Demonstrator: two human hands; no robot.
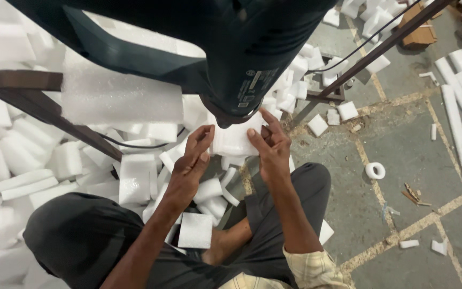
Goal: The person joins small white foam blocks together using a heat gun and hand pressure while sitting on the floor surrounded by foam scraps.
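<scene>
Between left hand and right hand: white foam piece; both grip it.

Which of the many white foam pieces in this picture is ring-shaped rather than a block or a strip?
The small white foam ring lying alone on the grey floor, to the right of the person's knee. Only it has a round outline with a hole through its middle.

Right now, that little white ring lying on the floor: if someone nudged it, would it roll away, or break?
The white ring lies flat on the stone floor, so a nudge would probably slide it, not roll it. It looks like the same foam as the blocks around it, so likely very light. Its thin wall might dent or tear under a hard pinch.
</scene>
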